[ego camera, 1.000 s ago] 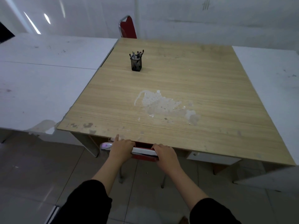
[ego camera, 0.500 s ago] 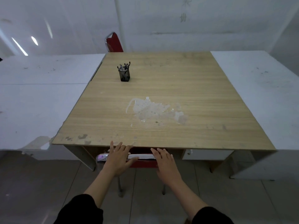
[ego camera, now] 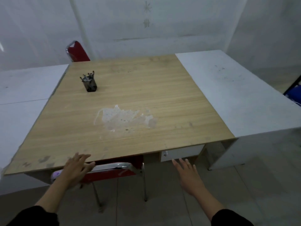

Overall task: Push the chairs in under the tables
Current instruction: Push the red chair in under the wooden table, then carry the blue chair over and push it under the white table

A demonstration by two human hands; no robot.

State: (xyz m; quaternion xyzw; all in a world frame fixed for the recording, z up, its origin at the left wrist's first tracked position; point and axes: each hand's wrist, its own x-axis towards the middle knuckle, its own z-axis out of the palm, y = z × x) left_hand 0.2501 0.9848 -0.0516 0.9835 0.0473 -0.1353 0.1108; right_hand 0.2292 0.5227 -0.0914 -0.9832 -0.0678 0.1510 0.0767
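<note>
White-walled room with a pale tiled floor; in the middle a wooden desk, flanked by a white desk on the left and a white desk on the right, all pushed edge to edge. Near chair, red with a chrome frame, tucked at the wooden desk's front edge: backrest rail just below and just outside the desktop, seat hidden beneath, two thin legs showing on the tiles. Far chair, also red, rising behind the back-left corner, how far in impossible to judge from here. Left hand with the grip spread, fingers straight, lying over the left end of the chrome rail near the desk edge, clamping nothing; whether touching the rail or only above it, cannot tell. Right hand equally spread, in the air to the right of the chair, apart from it. Black pen holder on the back-left of the desktop, a whitish stain in the middle. Probably done with this chair. Risks from here: fingers pinched between rail and desk edge on one more shove; a hard knock jolting the desk and tipping the pen holder; the far chair overlooked.
</note>
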